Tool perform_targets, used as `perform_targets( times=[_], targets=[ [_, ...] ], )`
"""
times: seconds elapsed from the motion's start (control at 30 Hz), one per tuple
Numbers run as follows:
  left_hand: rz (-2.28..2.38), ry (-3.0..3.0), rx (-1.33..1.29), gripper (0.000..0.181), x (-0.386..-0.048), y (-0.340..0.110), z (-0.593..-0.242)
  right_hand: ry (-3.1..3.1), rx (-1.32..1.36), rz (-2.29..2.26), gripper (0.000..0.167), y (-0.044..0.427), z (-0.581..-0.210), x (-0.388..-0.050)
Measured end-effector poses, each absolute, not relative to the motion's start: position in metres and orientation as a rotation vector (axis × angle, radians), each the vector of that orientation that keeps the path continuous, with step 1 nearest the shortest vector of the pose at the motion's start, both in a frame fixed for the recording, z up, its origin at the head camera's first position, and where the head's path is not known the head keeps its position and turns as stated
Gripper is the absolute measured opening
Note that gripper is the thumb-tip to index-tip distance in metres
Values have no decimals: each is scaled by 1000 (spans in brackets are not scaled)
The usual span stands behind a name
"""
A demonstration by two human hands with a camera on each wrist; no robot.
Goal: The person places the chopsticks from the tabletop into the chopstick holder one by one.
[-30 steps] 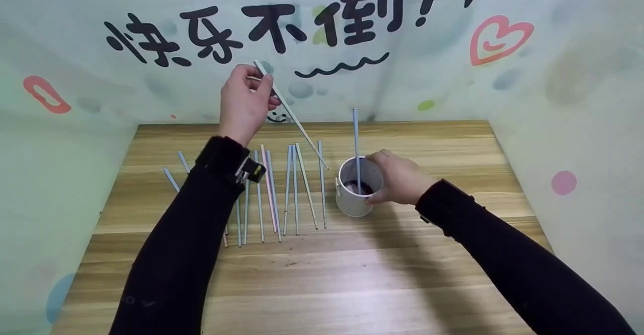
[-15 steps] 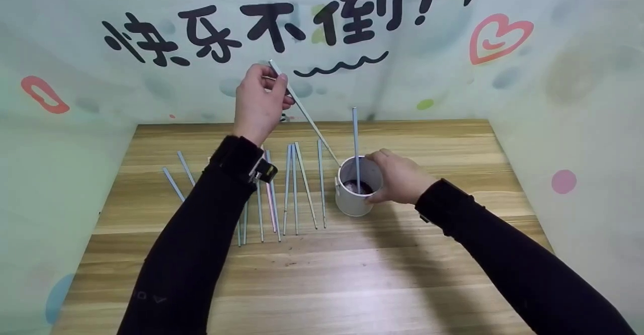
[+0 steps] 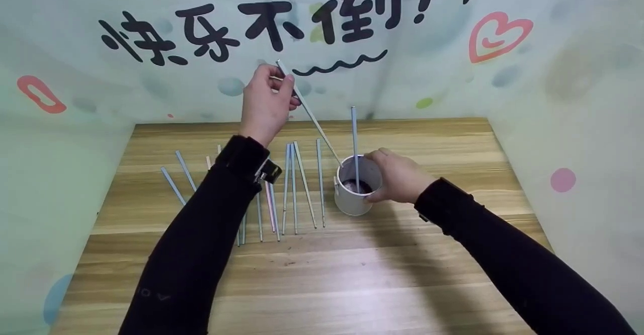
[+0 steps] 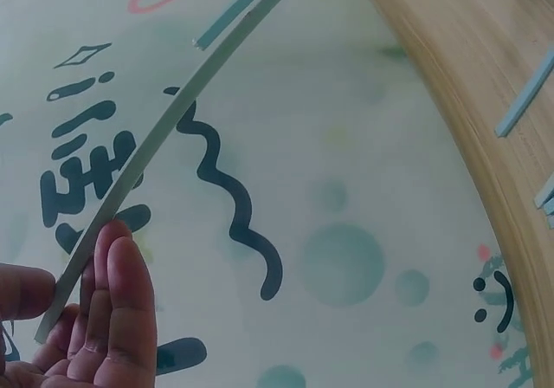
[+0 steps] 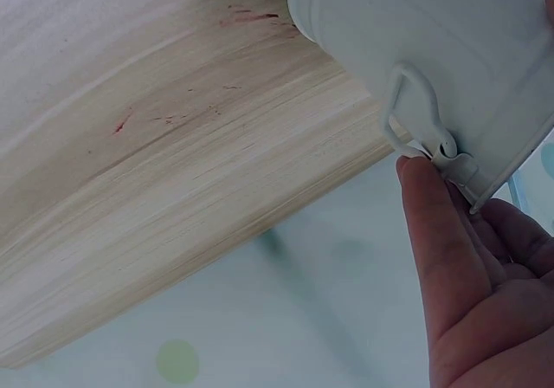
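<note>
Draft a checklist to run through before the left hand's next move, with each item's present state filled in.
1. Left hand grips the pale green stick: ok, pinched near its upper end.
2. Right hand holds the bucket: ok, at its rim.
3. Bucket upright on the table: ok.
4. Room in the bucket's mouth: ok, one blue stick stands inside.
5. Pale green stick upright: not ok, it is tilted.
6. Its lower tip inside the rim: cannot tell, too close to the edge.

A booth-like workspace: wood-grain table [image 3: 347,279] walled left, far and right by a pale backdrop [image 3: 412,78] with black Chinese lettering [image 3: 272,29] and a pink heart [image 3: 492,46]
</note>
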State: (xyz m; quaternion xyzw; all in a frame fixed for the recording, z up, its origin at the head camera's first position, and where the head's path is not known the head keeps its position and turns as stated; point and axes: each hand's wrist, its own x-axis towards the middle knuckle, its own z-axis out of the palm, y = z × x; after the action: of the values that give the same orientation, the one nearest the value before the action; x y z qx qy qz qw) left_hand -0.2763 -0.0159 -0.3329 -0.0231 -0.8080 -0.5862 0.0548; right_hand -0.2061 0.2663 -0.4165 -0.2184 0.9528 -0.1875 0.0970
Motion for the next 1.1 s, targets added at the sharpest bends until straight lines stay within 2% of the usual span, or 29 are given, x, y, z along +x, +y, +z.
perform_targets(
  times=[1.1],
  targets=[
    [-1514,-2734,-373,23,-265,27,-383,2829,-643,-542,88,267,-416,-206]
  ],
)
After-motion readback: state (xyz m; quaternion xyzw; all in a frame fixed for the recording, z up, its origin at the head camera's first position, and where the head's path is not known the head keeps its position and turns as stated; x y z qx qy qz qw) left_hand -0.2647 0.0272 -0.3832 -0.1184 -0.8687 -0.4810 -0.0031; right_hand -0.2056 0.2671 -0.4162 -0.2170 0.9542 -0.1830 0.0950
